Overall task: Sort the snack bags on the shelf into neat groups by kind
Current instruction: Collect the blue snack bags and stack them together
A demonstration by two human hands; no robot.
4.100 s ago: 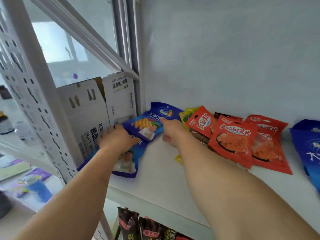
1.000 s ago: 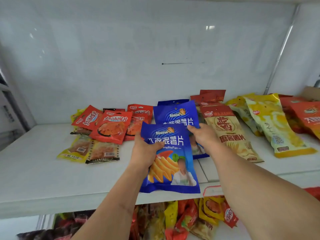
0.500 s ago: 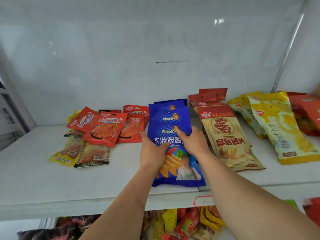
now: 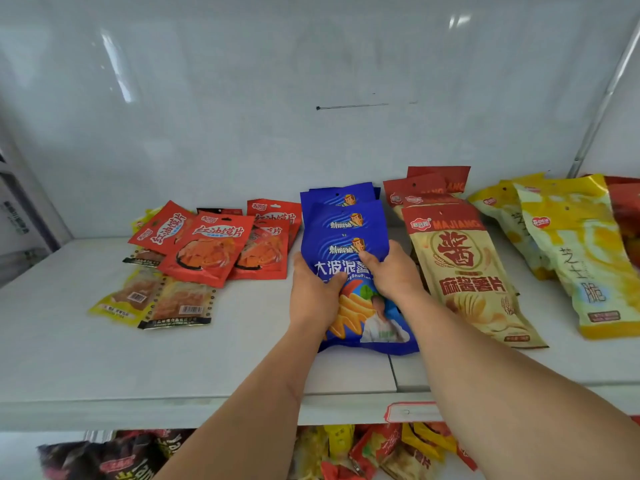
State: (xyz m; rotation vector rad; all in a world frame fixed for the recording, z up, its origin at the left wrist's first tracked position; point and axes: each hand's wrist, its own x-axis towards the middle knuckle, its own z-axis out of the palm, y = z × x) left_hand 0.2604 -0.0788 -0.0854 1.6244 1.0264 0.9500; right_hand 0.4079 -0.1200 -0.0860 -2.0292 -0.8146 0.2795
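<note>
A stack of blue chip bags (image 4: 346,226) lies in the middle of the white shelf (image 4: 173,368). My left hand (image 4: 313,296) grips the left edge of the top blue bag, thumb over its front. My right hand (image 4: 391,271) holds the same bag's right side, thumb pressed on the print. Left of the stack sit several red snack packets (image 4: 207,251) over yellow packets (image 4: 152,303). To the right lie tan and red chip bags (image 4: 464,271), then yellow bags (image 4: 575,251).
The white back wall (image 4: 311,98) rises behind the bags. A red-framed price tag holder (image 4: 408,412) hangs on the shelf's front edge. Below, a lower shelf holds mixed snack bags (image 4: 346,452). More red bags (image 4: 623,209) show at the far right.
Both hands have carried the blue bag from the left end of the shelf and laid it on the blue stack in the middle, pushing it slightly further back.
</note>
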